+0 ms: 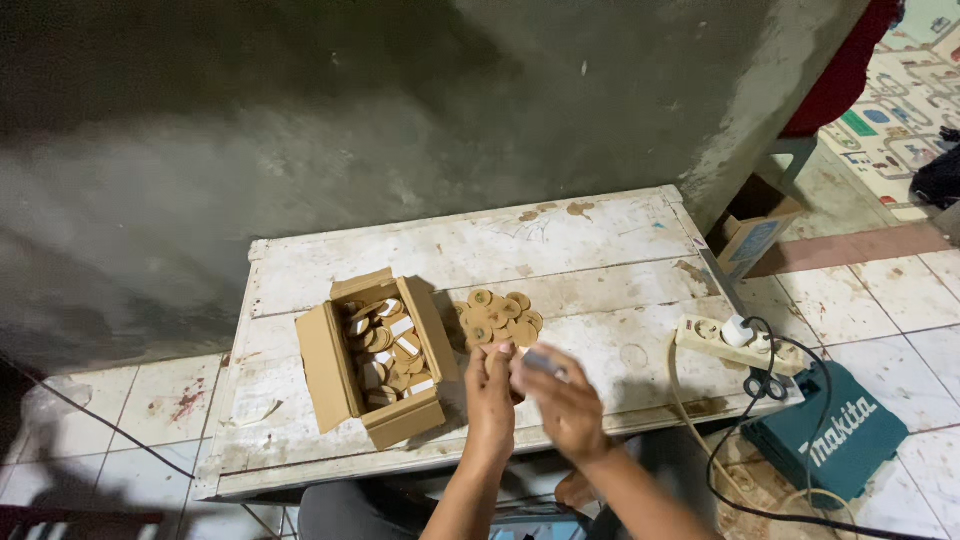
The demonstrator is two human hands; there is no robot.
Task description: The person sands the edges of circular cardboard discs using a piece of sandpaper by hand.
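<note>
Low in the middle of the frame, the left hand (491,392) has its fingers curled together around a small tan disc, its fingertips touching the near edge of the pile of discs (499,316). The right hand (565,400), just beside it, is blurred; its fingers close on a small grey object (541,361), too blurred to tell its kind. The flat, round, cardboard-coloured discs lie at frame centre on the scuffed white-painted wooden worktop (580,250). Left of them sits an open brown cardboard box (335,375) filled with more discs.
</note>
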